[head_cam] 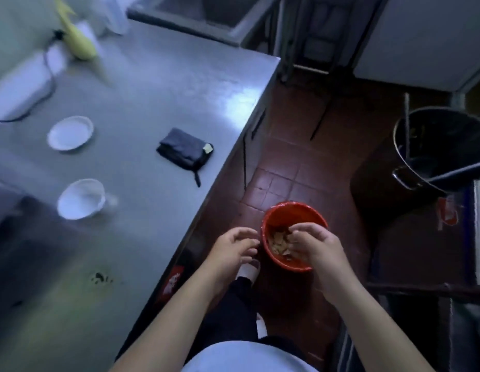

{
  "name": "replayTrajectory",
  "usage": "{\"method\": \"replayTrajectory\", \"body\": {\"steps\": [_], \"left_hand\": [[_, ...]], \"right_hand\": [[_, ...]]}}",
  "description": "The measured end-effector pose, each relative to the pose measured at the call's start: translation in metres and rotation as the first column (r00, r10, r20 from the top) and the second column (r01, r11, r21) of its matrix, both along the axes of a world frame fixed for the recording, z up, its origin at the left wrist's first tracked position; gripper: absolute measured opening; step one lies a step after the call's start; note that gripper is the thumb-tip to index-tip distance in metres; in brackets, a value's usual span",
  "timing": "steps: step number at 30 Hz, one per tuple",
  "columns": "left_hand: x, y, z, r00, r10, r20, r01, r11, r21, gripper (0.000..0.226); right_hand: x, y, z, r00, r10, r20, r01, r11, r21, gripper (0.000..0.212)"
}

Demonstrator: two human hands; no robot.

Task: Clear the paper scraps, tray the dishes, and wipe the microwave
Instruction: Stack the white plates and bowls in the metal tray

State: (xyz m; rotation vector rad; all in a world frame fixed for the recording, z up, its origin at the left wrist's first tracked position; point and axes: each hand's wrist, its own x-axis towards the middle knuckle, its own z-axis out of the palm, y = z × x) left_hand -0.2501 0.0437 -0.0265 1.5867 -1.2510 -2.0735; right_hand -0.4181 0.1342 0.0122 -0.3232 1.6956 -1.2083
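Fingers (300,232) over red bin (295,208) beside counter (153,89) with plate (70,133), bowl (80,199), cloth (183,147).

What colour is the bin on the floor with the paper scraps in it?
Red. The bin shows best in the head view, the only one here.

- The right hand (315,247) hangs over a red bin (295,207) on the tiled floor (283,170), its fingers curled down above the paper scraps (278,241); whether it pinches any is unclear.
- The left hand (233,248), loosely curled, holds nothing, just beside the bin's rim.
- On the steel counter (153,89) lie a plate (70,132), a bowl (81,198) and a dark cloth (183,149), apart from one another.
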Motion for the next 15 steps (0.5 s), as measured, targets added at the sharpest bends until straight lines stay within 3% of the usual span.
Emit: {"method": "replayTrajectory", "body": {"steps": [6, 10, 15], "left_hand": [[0.125, 0.056, 0.053, 0.917, 0.386, -0.102, -0.396, 0.913, -0.097, 0.015], [0.2, 0.091, 0.073, 0.788, 0.599, -0.14, -0.615, 0.773, -0.155, 0.015], [0.281, 0.143, 0.087, 0.656, 0.743, -0.133, -0.752, 0.628, -0.202, 0.016]], "right_hand": [[0.113, -0.025, 0.035, 0.934, 0.353, 0.053, -0.342, 0.928, -0.145, 0.013], [0.191, -0.03, 0.056, 0.818, 0.576, 0.012, -0.562, 0.803, -0.199, 0.012], [0.283, -0.021, 0.076, 0.655, 0.756, -0.013, -0.742, 0.639, -0.205, 0.013]]}}
